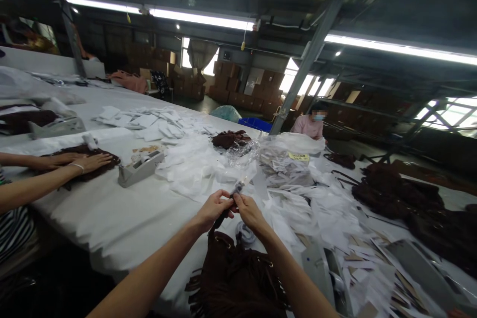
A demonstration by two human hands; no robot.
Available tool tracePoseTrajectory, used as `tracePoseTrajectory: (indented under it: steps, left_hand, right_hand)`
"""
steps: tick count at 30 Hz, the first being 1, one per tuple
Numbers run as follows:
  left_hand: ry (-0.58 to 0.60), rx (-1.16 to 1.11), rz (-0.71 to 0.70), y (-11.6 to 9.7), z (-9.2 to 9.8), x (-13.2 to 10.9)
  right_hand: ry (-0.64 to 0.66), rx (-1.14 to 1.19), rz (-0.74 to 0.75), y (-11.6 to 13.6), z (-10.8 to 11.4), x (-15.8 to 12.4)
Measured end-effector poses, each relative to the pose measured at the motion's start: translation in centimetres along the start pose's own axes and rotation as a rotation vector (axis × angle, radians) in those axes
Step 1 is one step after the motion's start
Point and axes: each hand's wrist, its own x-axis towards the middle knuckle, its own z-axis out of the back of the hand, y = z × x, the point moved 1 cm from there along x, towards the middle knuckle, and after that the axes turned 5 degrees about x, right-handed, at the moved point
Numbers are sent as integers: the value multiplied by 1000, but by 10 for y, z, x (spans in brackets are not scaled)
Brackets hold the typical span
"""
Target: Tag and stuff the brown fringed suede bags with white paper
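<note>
My left hand (213, 208) and my right hand (249, 211) meet over the white table (141, 208), both pinched on a dark strap (237, 190) whose upper end carries a clear wrap. The strap runs down to a dark brown fringed bag (234, 278) lying between my forearms at the table's near edge. White paper sheets (194, 169) lie just beyond my hands.
A grey tape dispenser (139, 168) stands to the left. A co-worker's hands (80, 161) press on a brown item at far left. More brown bags (395, 194) pile at right, white papers and card pieces (357, 253) spread around. Another person (311, 124) sits across the table.
</note>
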Motion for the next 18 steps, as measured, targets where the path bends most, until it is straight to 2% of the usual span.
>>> tracePoseTrajectory:
  steps: [7,9,13,14,18]
  left_hand:
    - [-125,-82,-89,19,2,-8]
    - [-164,-102,-93,21,4,-9]
    - [-188,-140,-84,22,4,-10]
    - [-188,-147,-81,22,3,-11]
    - [-197,-167,-76,24,-2,-14]
  right_hand:
    - [168,-10,36,-3,1,-13]
    - [115,-16,39,-4,3,-18]
    - [-178,34,44,-4,4,-29]
    - [-218,42,51,-3,3,-31]
    - [-198,11,103,6,-3,-35]
